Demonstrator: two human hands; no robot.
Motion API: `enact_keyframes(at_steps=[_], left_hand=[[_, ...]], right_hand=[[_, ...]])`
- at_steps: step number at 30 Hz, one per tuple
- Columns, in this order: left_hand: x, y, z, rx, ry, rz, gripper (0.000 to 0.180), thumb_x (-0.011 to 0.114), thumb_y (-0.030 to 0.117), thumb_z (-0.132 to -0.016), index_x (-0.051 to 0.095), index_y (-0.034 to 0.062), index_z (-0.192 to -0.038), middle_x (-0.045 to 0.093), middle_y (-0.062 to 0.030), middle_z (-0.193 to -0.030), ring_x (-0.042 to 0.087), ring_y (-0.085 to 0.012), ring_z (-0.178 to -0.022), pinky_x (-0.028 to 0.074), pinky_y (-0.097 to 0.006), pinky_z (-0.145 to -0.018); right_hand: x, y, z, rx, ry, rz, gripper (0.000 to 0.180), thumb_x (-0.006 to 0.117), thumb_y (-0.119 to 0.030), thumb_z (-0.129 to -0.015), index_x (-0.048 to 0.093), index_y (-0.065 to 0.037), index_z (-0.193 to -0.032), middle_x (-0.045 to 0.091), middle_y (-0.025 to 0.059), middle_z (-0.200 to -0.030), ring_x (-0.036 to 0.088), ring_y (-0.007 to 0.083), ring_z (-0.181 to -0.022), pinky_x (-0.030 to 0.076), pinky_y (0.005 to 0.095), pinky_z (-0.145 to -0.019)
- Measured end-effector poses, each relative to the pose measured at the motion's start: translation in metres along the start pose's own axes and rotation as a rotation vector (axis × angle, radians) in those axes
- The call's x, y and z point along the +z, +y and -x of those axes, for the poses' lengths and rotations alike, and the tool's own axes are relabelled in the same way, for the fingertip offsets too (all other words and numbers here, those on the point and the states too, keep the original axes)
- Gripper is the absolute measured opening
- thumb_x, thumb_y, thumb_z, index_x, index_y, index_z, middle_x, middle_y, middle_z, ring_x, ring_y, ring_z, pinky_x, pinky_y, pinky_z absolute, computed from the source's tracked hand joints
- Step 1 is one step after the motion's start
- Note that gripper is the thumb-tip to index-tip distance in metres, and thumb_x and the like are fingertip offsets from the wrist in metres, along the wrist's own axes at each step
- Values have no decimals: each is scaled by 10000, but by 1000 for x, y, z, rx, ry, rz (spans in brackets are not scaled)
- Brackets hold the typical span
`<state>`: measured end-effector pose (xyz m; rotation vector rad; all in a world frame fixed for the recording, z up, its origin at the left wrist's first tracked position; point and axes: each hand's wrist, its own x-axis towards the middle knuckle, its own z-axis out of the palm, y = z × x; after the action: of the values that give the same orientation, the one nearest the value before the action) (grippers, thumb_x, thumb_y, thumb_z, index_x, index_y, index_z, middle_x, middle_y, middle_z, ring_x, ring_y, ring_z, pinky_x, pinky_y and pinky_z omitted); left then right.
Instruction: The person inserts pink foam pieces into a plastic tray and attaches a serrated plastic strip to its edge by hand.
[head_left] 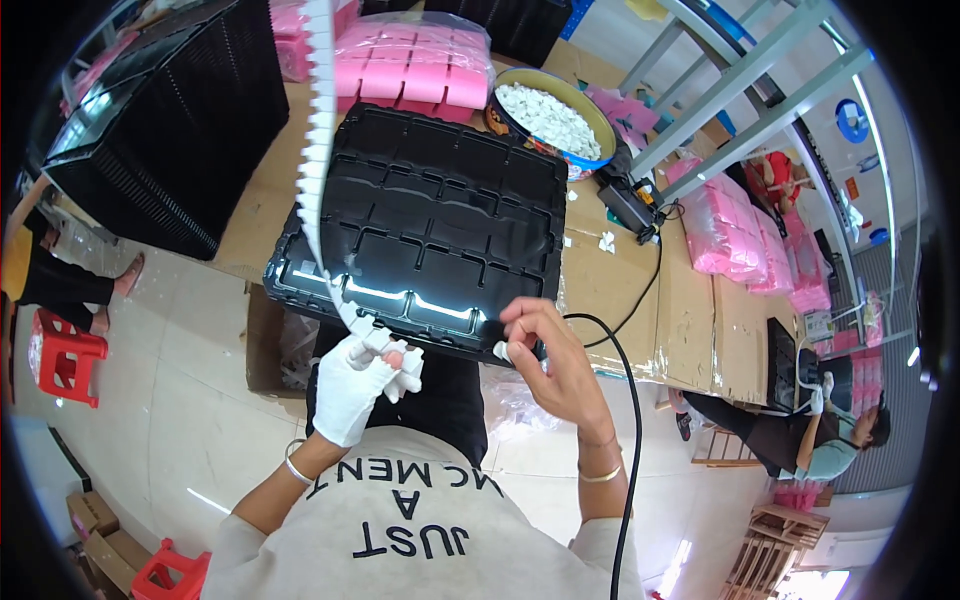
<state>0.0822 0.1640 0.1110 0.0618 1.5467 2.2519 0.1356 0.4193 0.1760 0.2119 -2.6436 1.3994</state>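
In front of me a black molded plastic tray (440,225) with rows of shallow compartments lies on the cardboard-covered table. My left hand (352,390), in a white glove with a bare fingertip showing, is closed on a white toothed strip (316,150) at the tray's near edge. The strip runs up from the hand across the tray's left side and out of the top of the view. White blocky pieces stick out between those fingers. My bare right hand (550,365) pinches a small white piece (501,350) by the tray's near right corner.
Stacked black trays (180,130) stand at the left. Behind lie pink wrapped packs (410,65) and a round tin (550,115) of white bits. A black cable (632,420) loops past my right arm. A co-worker (835,440) is at the far right; red stools (70,355) stand left.
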Motion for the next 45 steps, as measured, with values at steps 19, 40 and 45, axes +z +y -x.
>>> enact_keyframes(at_steps=[19,40,45], left_hand=[[14,15,-9,11,39,19,221,692,181,-972,658,-9,-1078,708,-67,-848,617,-101,-597,464,-228,-493],[-255,-77,-39,-5,825,-540,111,635,103,-965,663,2,-1003,687,-47,-749,585,-73,-518,394,-219,-432],[-267,-87,-58,-12,780,-561,166,634,139,-987,687,0,-1062,691,-38,-765,575,-62,-529,391,-221,-439]], right_hand=[[55,-23,-17,-142,108,-46,89,694,-46,-931,646,-8,-995,618,88,-868,611,182,-715,505,286,-639],[-95,145,-205,-13,129,445,69,662,-64,-866,658,4,-875,648,118,-757,622,201,-665,518,329,-674],[-85,149,-209,10,182,598,58,629,-70,-865,641,-14,-865,667,209,-908,644,410,-893,506,480,-797]])
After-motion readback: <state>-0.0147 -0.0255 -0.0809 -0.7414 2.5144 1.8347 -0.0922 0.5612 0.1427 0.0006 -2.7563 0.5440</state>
